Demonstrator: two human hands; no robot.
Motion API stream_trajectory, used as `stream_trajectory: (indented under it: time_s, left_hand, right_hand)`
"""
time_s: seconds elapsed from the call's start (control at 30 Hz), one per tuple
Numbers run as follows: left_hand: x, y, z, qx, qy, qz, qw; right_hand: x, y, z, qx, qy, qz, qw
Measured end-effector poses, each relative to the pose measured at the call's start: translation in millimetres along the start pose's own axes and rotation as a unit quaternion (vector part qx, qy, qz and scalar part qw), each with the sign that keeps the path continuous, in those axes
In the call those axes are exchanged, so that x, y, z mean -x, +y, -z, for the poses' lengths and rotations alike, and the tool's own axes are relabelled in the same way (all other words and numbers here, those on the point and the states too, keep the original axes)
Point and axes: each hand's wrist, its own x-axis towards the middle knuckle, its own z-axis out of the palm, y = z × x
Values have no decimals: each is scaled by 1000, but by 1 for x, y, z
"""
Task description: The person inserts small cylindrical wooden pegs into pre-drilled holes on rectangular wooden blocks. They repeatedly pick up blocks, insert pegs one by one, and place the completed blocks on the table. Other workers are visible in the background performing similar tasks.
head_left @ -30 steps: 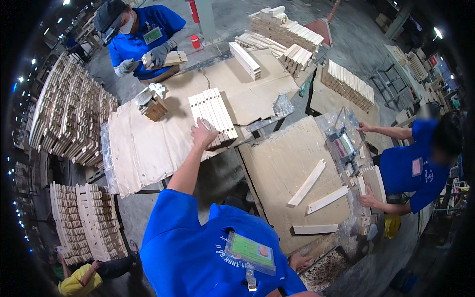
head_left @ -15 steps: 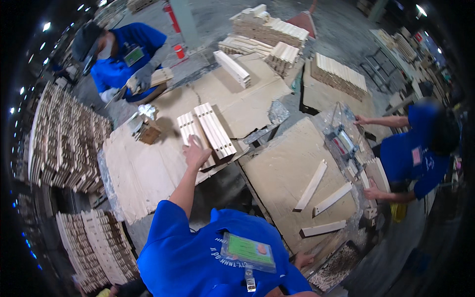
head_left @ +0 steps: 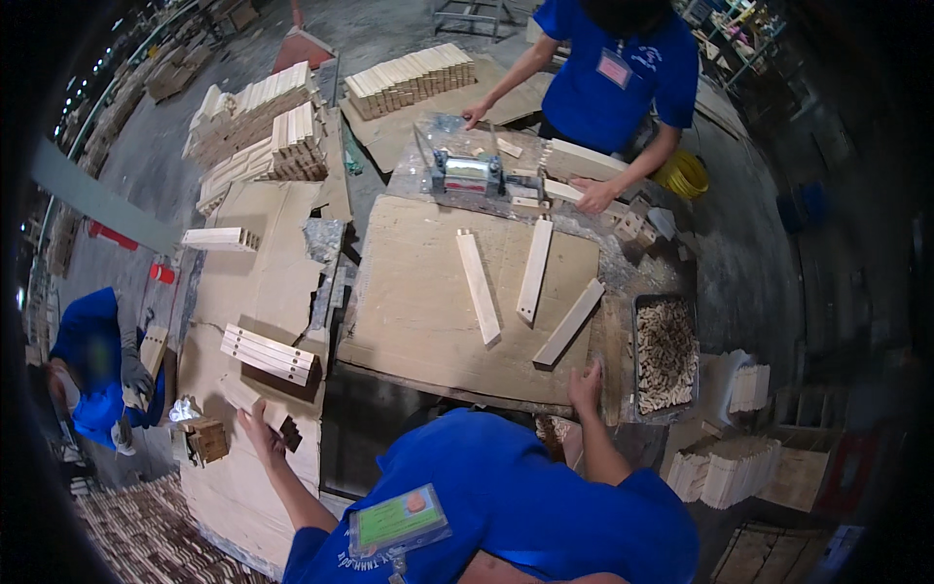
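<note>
My left hand (head_left: 259, 434) is closed around wooden slats (head_left: 239, 393) over the left cardboard-covered table; they are blurred, with dark ends showing beside my fingers. Just beyond it lies a row of pale wooden slats (head_left: 267, 354) with dark holes at the ends. My right hand (head_left: 586, 387) rests at the near edge of the right cardboard-covered table (head_left: 418, 336), fingers stretched out and nothing visible in them. Close to its fingertips is a loose slat (head_left: 569, 323). Two more slats, one left (head_left: 478, 286) and one in the middle (head_left: 535, 270), lie farther in.
Across the right table a co-worker (head_left: 608, 83) handles wood beside a metal clamping device (head_left: 467, 173). Another person (head_left: 102, 365) works at the far left. A tray of small dowels (head_left: 665, 355) sits at right. Stacked slats (head_left: 409, 80) stand at the back. A gap separates the tables.
My view has swung to the right. The slats under my left hand have come away from the row beside them. My right hand has come up onto the right table's edge.
</note>
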Motion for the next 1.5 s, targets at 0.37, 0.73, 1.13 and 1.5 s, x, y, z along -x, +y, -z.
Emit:
stream_trajectory:
  time_s: [0.37, 0.73, 1.13, 1.5]
  left_hand:
    - [143, 26, -48, 163, -240, 54, 955]
    - [293, -16, -196, 32, -503, 333, 797]
    - [361, -3, -297, -215, -715, 201, 634]
    - [392, -84, -345, -72, -652, -249, 713]
  right_hand:
    - [-120, -94, -69, 48, -46, 81, 995]
    - [-13, -131, 61, -34, -263, 598, 757]
    - [-4, -40, 100, -113, -115, 416, 895]
    - [-19, -26, 67, -115, -209, 258, 936]
